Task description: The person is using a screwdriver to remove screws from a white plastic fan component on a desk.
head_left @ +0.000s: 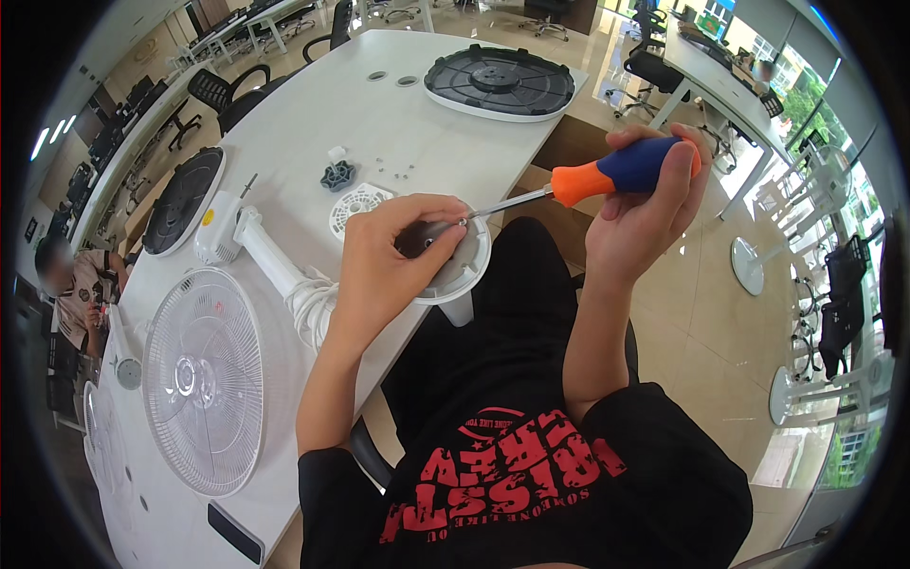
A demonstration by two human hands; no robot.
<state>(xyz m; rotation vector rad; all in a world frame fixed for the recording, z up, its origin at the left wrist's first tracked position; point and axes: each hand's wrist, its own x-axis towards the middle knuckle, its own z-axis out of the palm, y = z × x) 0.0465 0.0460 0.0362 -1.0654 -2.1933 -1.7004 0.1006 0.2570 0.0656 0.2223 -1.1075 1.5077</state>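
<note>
My right hand (640, 204) is wrapped round the orange and blue handle of a screwdriver (588, 180), whose metal shaft slants down to the left. At its tip, my left hand (393, 261) pinches a small shiny screw (464, 222) between thumb and forefinger. Both meet over the rim of a round white plastic fan part (474, 270) with ribs inside, which sits at the table edge, above my lap. The left hand hides part of its inside. Just beyond lies a white slotted disc (358, 207), partly covered by the left hand.
On the white table (313, 104) lie a clear fan grille (204, 379), a white fan motor and pole (270, 251) with coiled cord, a dark knob (337, 175), several loose screws (398, 174), black-topped fan bases (498, 81) and a phone (235, 533). Another person (81, 294) sits at the left.
</note>
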